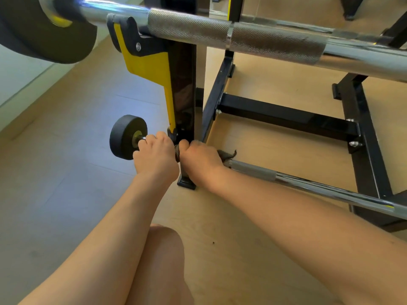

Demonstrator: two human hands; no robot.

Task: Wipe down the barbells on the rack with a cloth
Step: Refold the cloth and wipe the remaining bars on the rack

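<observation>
A lower chrome barbell [308, 183] lies low on the black and yellow rack [182, 84], with a small black weight plate [125, 137] on its left end. My left hand [156, 155] grips this bar just right of the plate. My right hand [200, 161] grips a dark brown cloth [226, 156] wrapped round the same bar beside the rack's upright. A corner of the cloth sticks out past my knuckles. An upper barbell [242, 38] with knurled grip sections rests on the yellow hook, and a large black plate [33, 36] sits on its left end.
The rack's black base bars [286, 117] cross the wooden floor [264, 249] on the right. My bare knee [163, 249] is at bottom centre. A pale wall and skirting [19, 89] run along the left. A small dark speck [213, 242] lies on the floor.
</observation>
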